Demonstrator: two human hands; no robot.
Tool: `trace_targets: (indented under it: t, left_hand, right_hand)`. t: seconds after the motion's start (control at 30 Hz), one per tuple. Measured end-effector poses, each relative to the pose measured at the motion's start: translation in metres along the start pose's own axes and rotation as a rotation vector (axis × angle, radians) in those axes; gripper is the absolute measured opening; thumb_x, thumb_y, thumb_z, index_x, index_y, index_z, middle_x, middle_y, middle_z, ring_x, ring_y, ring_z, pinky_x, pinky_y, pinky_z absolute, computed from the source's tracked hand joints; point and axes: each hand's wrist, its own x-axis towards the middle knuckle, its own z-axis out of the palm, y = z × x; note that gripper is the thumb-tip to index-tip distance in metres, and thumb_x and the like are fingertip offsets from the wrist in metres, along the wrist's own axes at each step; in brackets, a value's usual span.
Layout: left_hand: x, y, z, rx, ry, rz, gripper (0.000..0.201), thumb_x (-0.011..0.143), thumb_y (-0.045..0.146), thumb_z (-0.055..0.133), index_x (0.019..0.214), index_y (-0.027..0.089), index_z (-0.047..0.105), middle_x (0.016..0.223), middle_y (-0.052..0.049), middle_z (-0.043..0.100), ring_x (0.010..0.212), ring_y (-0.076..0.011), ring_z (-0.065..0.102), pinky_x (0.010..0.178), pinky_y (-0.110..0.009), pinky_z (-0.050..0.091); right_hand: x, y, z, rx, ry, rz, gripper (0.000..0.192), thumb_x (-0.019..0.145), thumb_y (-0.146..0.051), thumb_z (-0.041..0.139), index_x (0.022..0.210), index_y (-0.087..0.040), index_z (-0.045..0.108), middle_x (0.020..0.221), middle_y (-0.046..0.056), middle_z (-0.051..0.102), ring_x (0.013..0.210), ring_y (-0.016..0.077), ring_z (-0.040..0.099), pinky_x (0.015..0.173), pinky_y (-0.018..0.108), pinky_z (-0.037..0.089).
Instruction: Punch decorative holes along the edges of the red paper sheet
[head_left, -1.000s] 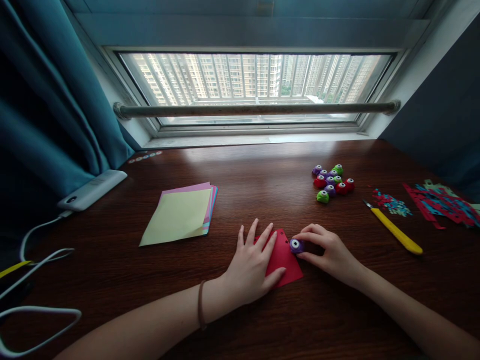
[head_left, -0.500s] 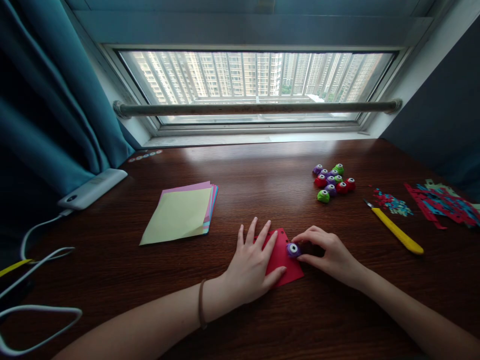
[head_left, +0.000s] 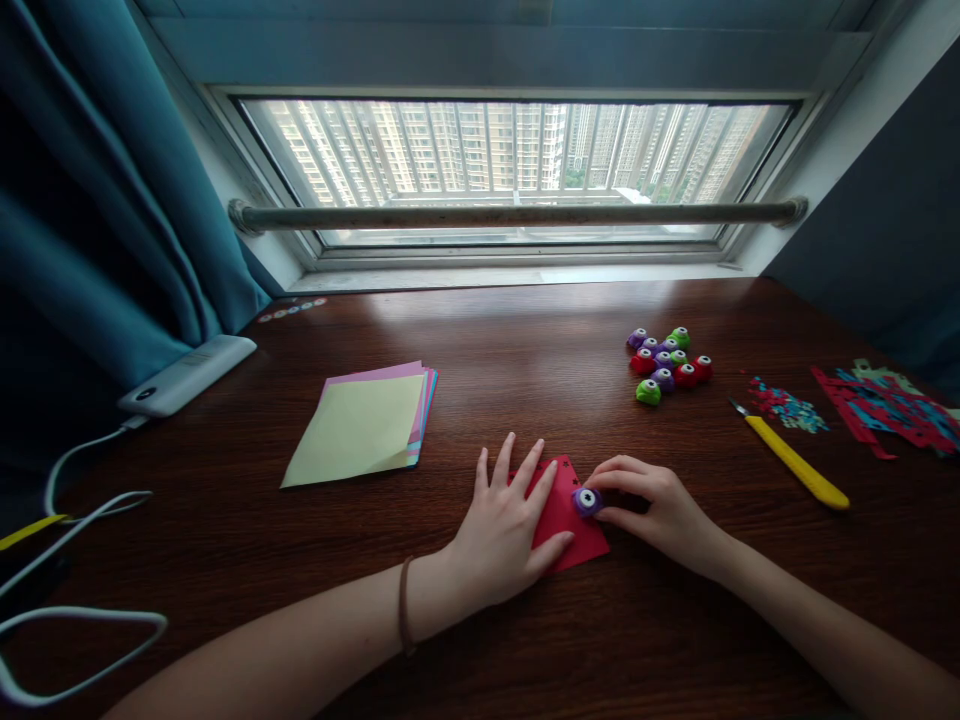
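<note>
Head view: left hand [head_left: 510, 535] lies open, flat on red paper [head_left: 564, 520]; right hand [head_left: 654, 505] pinches a purple punch [head_left: 586, 499] at the paper's right edge.

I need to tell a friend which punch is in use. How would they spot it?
On the dark wooden desk under the window, find the red paper near the front edge. The purple punch sits on it under the right hand, apart from the cluster of punches.
</note>
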Motion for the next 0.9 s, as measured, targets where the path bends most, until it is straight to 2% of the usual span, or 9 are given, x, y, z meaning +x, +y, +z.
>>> trace_targets:
  t: [0.13,0.27,0.37,0.43,0.5,0.57,0.67,0.9]
  left_hand:
    - [0.0,0.001,0.0,-0.003,0.007,-0.001,0.07,0.083,0.057,0.043,0.14,0.02,0.025,0.148,-0.011,0.015,0.133,-0.0394,0.002,0.103,-0.063,0.007]
    - [-0.001,0.002,-0.003,-0.02,0.079,0.037,0.074,0.086,0.053,0.042,0.143,0.017,0.011,0.149,-0.009,0.013,0.134,-0.0372,-0.004,0.104,-0.061,0.003]
    - [-0.002,0.002,-0.008,-0.069,0.115,0.203,0.078,0.088,0.049,0.041,0.142,0.013,-0.002,0.147,-0.008,0.019,0.134,-0.0354,-0.006,0.103,-0.062,-0.004]
    - [-0.003,0.001,-0.011,-0.111,0.077,0.344,0.078,0.089,0.051,0.038,0.142,0.013,-0.005,0.146,-0.008,0.022,0.134,-0.0344,-0.006,0.102,-0.062,-0.008]
    - [-0.003,0.001,-0.014,-0.158,0.001,0.425,0.08,0.088,0.056,0.036,0.142,0.014,-0.005,0.146,-0.006,0.022,0.135,-0.0332,-0.005,0.102,-0.06,-0.012]
    - [-0.002,0.001,-0.015,-0.212,-0.063,0.424,0.086,0.084,0.064,0.036,0.142,0.015,-0.004,0.147,-0.005,0.021,0.135,-0.0325,-0.005,0.101,-0.059,-0.014]
    - [-0.001,0.002,-0.016,-0.27,-0.106,0.381,0.092,0.078,0.071,0.037,0.142,0.018,-0.003,0.147,-0.005,0.017,0.135,-0.0319,-0.006,0.101,-0.059,-0.015]
    - [0.001,0.002,-0.016,-0.279,-0.089,0.378,0.093,0.077,0.072,0.037,0.142,0.017,0.0,0.146,-0.009,0.022,0.135,-0.0346,-0.001,0.101,-0.062,-0.01]
  right_hand:
    - [0.0,-0.001,-0.001,0.008,-0.005,0.003,0.022,0.076,-0.018,0.065,0.097,-0.026,0.064,0.097,0.001,0.06,0.089,0.014,0.056,0.079,0.026,0.045]
    - [0.0,-0.001,-0.003,0.023,-0.014,0.006,0.026,0.075,-0.019,0.066,0.099,-0.025,0.063,0.098,0.002,0.061,0.088,0.0147,0.055,0.076,0.026,0.045]
    - [0.0,-0.002,-0.004,0.059,-0.017,0.017,0.03,0.074,-0.022,0.067,0.103,-0.024,0.06,0.102,0.003,0.059,0.087,0.0148,0.055,0.073,0.026,0.046]
    - [0.0,-0.003,-0.004,0.086,0.013,0.028,0.031,0.076,-0.025,0.066,0.106,-0.024,0.057,0.104,0.003,0.058,0.085,0.0144,0.055,0.071,0.026,0.046]
    - [-0.001,-0.003,-0.005,0.11,0.054,0.051,0.028,0.08,-0.026,0.061,0.107,-0.023,0.056,0.102,0.003,0.058,0.084,0.0135,0.055,0.071,0.026,0.045]
    - [-0.001,-0.004,-0.005,0.132,0.079,0.071,0.024,0.084,-0.025,0.056,0.107,-0.023,0.054,0.101,0.003,0.057,0.083,0.0128,0.055,0.073,0.026,0.045]
    - [-0.001,-0.003,-0.003,0.151,0.105,0.055,0.021,0.086,-0.02,0.049,0.106,-0.023,0.054,0.107,0.003,0.055,0.094,0.014,0.053,0.08,0.027,0.044]
    - [0.005,-0.005,-0.001,0.176,0.199,0.021,0.018,0.088,-0.017,0.041,0.101,-0.022,0.053,0.108,0.003,0.056,0.102,0.0148,0.051,0.088,0.03,0.041]
